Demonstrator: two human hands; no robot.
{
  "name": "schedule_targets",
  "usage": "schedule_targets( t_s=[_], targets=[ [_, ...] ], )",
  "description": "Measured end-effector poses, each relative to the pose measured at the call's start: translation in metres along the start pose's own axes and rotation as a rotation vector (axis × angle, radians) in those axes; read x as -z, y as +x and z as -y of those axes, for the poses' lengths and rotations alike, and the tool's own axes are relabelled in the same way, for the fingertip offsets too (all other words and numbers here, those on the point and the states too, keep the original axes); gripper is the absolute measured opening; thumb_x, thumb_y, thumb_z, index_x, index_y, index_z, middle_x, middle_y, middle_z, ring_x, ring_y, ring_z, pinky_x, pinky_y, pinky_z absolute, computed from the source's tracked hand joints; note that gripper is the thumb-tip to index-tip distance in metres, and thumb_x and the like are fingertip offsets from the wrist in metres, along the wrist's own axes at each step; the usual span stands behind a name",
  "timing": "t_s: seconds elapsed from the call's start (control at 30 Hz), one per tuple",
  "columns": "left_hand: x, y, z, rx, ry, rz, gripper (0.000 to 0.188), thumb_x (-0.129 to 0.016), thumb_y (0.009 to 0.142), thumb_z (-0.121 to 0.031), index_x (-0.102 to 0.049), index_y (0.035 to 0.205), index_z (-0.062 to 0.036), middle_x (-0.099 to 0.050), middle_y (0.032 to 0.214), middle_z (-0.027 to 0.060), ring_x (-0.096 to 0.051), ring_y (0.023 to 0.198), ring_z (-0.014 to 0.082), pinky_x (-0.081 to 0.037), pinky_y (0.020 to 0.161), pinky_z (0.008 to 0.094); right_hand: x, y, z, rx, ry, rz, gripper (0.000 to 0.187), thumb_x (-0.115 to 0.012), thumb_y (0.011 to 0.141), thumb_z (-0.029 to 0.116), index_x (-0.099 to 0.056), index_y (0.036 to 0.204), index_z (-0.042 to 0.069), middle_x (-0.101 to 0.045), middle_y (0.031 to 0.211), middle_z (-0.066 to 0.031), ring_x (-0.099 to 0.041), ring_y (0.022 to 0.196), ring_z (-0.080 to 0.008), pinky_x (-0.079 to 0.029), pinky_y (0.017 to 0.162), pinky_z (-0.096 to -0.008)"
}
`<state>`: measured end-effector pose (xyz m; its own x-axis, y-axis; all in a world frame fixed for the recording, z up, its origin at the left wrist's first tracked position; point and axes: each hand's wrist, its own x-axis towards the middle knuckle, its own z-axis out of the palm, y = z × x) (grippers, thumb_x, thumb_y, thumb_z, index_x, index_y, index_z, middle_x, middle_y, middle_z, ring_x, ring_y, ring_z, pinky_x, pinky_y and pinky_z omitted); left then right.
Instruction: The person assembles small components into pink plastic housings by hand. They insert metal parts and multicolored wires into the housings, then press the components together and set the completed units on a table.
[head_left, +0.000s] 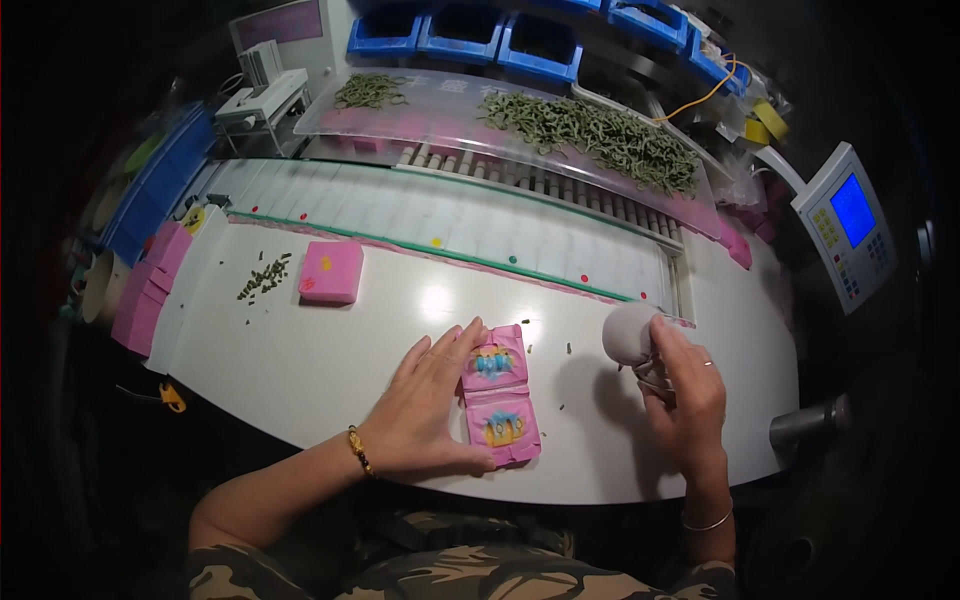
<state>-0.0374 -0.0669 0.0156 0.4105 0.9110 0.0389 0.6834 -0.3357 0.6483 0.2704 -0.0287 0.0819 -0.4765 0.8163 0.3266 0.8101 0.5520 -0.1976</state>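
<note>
Left hand (425, 405) lies flat, fingers spread, palm down on the white table (300, 360), fingertips pressing the edge of an opened pink pouch (500, 395) near the front edge, probably pinning it so it won't slide. Right hand (680, 385) is curled shut around a small tool under a round grey knob (625, 333), just right of the pouch; what the tool is can't be made out. Further back sit a closed pink packet (331, 271), a little heap of green pieces (264, 277), and a clear tray of green pieces (600, 135) beyond the roller track.
</note>
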Motion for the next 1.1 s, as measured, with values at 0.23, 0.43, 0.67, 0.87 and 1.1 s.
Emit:
schedule_targets(
  t_s=[0.23,0.43,0.67,0.87,1.1],
  targets=[
    [0.006,-0.001,0.002,0.061,-0.086,0.025,0.139,-0.085,0.063,-0.059,-0.001,0.153,0.0045,-0.03,0.154,0.0233,-0.024,0.147,0.0355,-0.014,0.121,0.0476,-0.041,0.035,0.064,0.533,-0.147,-0.155,0.053,-0.064,0.081,0.012,-0.061,0.134,0.016,-0.06,0.129,-0.0265,-0.064,0.079,-0.0225,-0.049,0.069,-0.0302],
    [0.004,0.001,0.003,0.023,-0.103,-0.004,0.139,-0.086,0.062,-0.057,-0.001,0.153,0.0038,-0.029,0.154,0.023,-0.024,0.147,0.0369,-0.015,0.12,0.0471,-0.038,0.044,0.053,0.495,-0.049,0.06,0.051,-0.065,0.081,0.017,-0.062,0.131,0.024,-0.059,0.134,-0.0177,-0.066,0.084,-0.0201,-0.048,0.076,-0.0316],
    [-0.009,-0.006,0.008,-0.014,-0.042,-0.124,0.132,-0.086,0.064,-0.051,-0.005,0.154,0.0004,-0.027,0.155,0.0227,-0.023,0.146,0.0383,-0.017,0.12,0.0476,0.007,0.021,0.077,0.43,0.034,-0.24,0.043,-0.068,0.079,0.017,-0.071,0.121,0.024,-0.065,0.125,-0.0181,-0.065,0.085,-0.0183,-0.045,0.068,-0.0277],
    [-0.005,-0.003,-0.002,-0.027,0.008,-0.108,0.127,-0.086,0.065,-0.046,-0.009,0.154,-0.0021,-0.025,0.156,0.0222,-0.025,0.145,0.0402,-0.018,0.12,0.0503,-0.012,-0.005,0.054,0.502,-0.09,0.127,0.049,-0.062,0.083,0.017,-0.064,0.131,0.023,-0.062,0.13,-0.0185,-0.063,0.086,-0.0187,-0.045,0.068,-0.0281],
    [-0.009,-0.006,0.002,-0.029,0.002,-0.133,0.124,-0.085,0.067,-0.048,-0.01,0.154,-0.0025,-0.024,0.157,0.0217,-0.024,0.145,0.04,-0.019,0.119,0.05,-0.01,-0.009,0.077,0.469,-0.119,-0.004,0.048,-0.061,0.083,0.016,-0.064,0.131,0.021,-0.06,0.134,-0.0168,-0.061,0.083,-0.0204,-0.044,0.07,-0.0288]
  ],
)
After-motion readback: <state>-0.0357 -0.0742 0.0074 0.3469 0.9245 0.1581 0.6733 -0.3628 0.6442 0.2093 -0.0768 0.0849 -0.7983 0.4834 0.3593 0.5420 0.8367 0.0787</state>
